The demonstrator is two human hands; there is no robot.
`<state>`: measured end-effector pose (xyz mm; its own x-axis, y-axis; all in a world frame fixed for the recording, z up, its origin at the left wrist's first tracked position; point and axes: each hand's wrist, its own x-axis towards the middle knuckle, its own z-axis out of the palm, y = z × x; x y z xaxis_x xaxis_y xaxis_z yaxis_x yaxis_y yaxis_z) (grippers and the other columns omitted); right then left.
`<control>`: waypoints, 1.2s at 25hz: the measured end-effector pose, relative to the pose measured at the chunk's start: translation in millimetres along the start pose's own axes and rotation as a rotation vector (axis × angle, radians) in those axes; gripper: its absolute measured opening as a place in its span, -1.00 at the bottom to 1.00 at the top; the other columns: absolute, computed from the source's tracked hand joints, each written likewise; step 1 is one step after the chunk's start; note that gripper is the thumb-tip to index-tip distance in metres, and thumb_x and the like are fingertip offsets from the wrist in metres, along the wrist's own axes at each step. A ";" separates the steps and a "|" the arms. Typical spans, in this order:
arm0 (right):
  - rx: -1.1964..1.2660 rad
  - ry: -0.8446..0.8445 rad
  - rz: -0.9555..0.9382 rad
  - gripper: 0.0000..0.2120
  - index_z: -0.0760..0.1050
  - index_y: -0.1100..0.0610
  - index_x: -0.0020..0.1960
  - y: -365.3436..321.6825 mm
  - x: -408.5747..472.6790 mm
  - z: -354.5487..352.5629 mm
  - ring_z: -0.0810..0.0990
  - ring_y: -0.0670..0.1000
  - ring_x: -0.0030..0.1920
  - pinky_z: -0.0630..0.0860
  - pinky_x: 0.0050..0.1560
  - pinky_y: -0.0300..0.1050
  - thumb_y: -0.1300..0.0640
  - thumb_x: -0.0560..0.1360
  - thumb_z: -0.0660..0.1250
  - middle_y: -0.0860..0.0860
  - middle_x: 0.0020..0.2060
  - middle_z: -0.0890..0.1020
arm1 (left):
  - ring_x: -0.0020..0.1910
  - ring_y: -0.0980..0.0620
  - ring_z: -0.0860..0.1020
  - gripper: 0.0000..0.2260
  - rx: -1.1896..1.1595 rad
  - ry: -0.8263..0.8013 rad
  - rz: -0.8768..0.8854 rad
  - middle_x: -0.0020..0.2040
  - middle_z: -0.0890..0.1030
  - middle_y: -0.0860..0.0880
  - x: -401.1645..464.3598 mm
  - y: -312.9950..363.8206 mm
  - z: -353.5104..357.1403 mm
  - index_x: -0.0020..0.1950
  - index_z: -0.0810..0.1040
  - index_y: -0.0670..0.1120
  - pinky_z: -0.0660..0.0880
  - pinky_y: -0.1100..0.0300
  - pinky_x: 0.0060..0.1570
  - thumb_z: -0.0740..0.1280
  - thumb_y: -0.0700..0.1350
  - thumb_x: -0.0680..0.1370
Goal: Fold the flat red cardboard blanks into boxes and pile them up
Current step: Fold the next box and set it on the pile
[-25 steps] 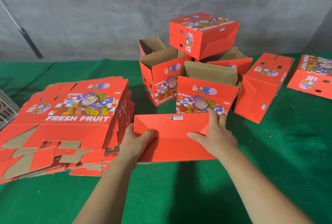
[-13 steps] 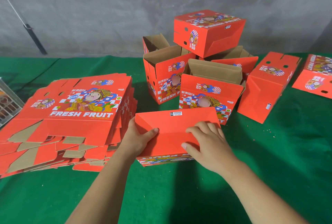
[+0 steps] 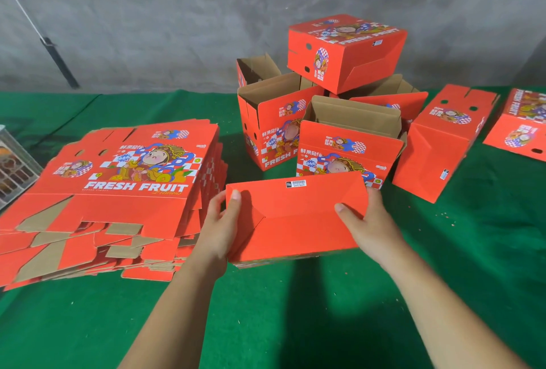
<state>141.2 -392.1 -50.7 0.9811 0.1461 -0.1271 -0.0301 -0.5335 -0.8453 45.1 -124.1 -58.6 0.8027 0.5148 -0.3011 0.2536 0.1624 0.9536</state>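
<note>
A red box [image 3: 298, 218] stands upside down in front of me, its folded plain red bottom facing up with a small barcode label near the far edge. My left hand [image 3: 220, 225] grips its left end, thumb on the bottom panel. My right hand [image 3: 367, 225] grips its right end, thumb laid on top. A thick stack of flat red blanks [image 3: 118, 188] printed "FRESH FRUIT" lies to the left. Behind the held box is a pile of folded boxes [image 3: 345, 52], some open-topped, one closed on top.
Green cloth [image 3: 295, 309] covers the table. One folded box [image 3: 443, 144] lies on its side at the right, and another box [image 3: 520, 126] sits at the far right edge. A grey wire crate [image 3: 14, 167] stands at the left edge. A concrete wall rises behind.
My right hand came off the middle of the bottom flaps and moved to the box's right end. The left hand kept its hold on the left end.
</note>
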 end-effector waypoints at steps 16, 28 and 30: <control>0.365 0.227 -0.318 -0.60 0.45 -0.37 0.25 -58.6 22.8 -52.3 0.53 0.03 0.36 0.47 0.36 0.06 0.02 0.49 0.27 -0.13 0.27 0.61 | 0.40 0.12 0.54 -0.28 -0.010 -0.196 0.597 0.44 0.55 0.20 5.0 70.8 17.2 0.54 0.33 0.36 0.54 0.24 0.23 0.36 -0.19 0.48; 0.146 0.445 -0.039 -0.20 0.14 0.14 0.59 -58.3 163.8 -136.3 0.42 0.21 0.47 0.32 0.50 0.18 0.18 0.49 0.51 0.11 0.42 0.47 | 0.21 -0.13 0.63 -0.72 0.851 -0.364 0.592 0.21 0.69 -0.14 111.0 195.6 176.0 0.32 0.65 -0.09 0.55 0.03 0.19 0.31 -0.17 0.63; 0.224 0.494 -0.045 -0.21 0.15 0.11 0.58 -56.7 153.9 -117.9 0.36 0.16 0.47 0.29 0.51 0.06 0.18 0.49 0.50 0.06 0.42 0.37 | 0.08 -0.11 0.66 -0.81 0.679 -0.345 0.592 0.11 0.72 -0.13 106.8 175.9 184.4 0.15 0.68 -0.09 0.59 -0.04 0.13 0.28 -0.18 0.64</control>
<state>316.5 -437.6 38.9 0.9538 -0.2728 0.1255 0.0274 -0.3370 -0.9411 275.0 -195.7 77.0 0.9878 0.0633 0.1420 -0.0723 -0.6214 0.7801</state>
